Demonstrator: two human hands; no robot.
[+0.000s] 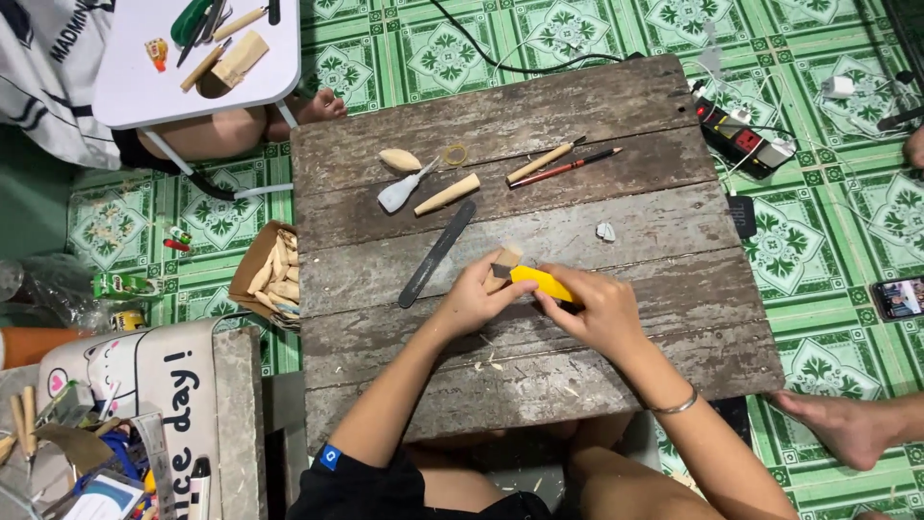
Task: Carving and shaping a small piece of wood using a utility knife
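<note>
Head view | left hand [474, 300] pinches small wood block [504, 262] | right hand [597, 310] closed on yellow knife [541, 281] at block's 4 o'clock | you'd best cut shallow, away from fingers.

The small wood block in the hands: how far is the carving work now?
Done: one smooth carved piece lies on the wooden board, and shavings lie near the hands. In hand: the left hand holds a small wood block; the right hand presses a yellow-handled knife against it. Left: the block still looks squarish, barely shaped.
</note>
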